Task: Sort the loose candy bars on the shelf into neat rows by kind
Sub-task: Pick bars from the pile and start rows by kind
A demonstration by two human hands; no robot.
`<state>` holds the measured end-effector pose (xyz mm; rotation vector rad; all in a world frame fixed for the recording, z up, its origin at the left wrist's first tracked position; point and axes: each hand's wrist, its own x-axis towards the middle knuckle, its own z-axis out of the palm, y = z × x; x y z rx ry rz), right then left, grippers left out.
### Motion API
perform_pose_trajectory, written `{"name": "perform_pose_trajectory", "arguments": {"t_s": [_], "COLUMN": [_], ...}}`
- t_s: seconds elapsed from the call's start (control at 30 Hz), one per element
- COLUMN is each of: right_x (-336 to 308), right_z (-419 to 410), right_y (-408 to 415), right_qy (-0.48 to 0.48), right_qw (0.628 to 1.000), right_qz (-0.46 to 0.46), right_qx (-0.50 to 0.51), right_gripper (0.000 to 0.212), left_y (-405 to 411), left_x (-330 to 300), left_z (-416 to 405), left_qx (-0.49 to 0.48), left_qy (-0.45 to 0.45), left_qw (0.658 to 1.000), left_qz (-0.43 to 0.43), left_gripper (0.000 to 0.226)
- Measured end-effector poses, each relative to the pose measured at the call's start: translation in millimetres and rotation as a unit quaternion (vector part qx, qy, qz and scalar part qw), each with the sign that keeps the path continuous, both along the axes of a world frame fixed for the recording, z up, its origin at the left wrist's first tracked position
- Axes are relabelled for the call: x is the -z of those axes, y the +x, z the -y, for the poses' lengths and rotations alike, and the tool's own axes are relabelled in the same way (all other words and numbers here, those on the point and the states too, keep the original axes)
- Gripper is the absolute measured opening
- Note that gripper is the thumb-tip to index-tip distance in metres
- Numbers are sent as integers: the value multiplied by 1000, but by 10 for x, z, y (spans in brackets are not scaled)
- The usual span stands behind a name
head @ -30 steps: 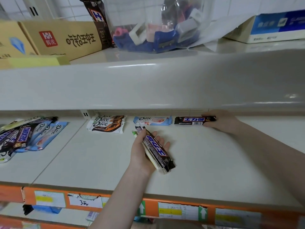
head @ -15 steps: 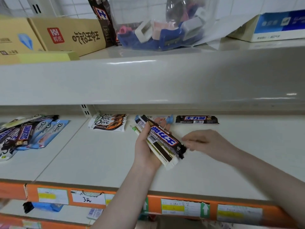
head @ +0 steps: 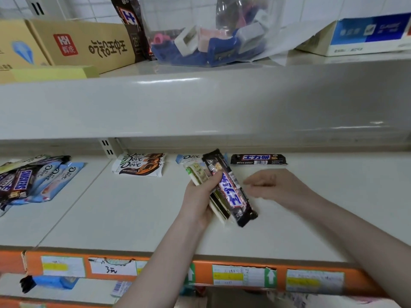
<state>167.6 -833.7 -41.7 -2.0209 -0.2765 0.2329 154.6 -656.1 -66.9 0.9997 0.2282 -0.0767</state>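
My left hand [head: 200, 194] grips a small stack of candy bars over the middle of the white shelf [head: 124, 214]: a dark Snickers bar [head: 231, 192] on top, pale bars [head: 196, 174] under it. My right hand [head: 273, 185] hovers just right of the stack with fingers loosely curled, holding nothing. One dark Snickers bar [head: 258, 159] lies alone at the back of the shelf. A blue Dove bar [head: 189, 158] and a small stack of white and brown Dove bars [head: 140, 164] lie to its left. A loose pile of Snickers and blue Dove bars [head: 33, 178] sits at far left.
The upper shelf's deep front lip [head: 200, 103] overhangs the back of the working shelf. Above stand cardboard boxes [head: 84, 41], a clear bag of plastic parts [head: 206, 38] and a blue and white box [head: 364, 36]. An orange price rail [head: 155, 272] runs along the front edge.
My right hand left the lone Snickers bar at the back and came forward beside the stack. My left hand raised and turned the stack more upright.
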Motion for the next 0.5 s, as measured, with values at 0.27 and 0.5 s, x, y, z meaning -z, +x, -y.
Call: {"name": "perform_pose_trajectory", "arguments": {"t_s": [0.27, 0.5], "right_x": [-410, -433], "right_z": [-98, 0], "right_y": [239, 229], "right_qy": [83, 140], "right_qw": [996, 989], "right_qz": [34, 11], "right_qx": [15, 47], "right_gripper": [15, 14], "left_y": [20, -22], "left_x": [-99, -136], "left_z": [104, 81], "left_qx": [66, 92], "left_qy": [114, 141], "left_qw": [991, 985], "left_qz": [34, 38], "left_gripper": [25, 28]}}
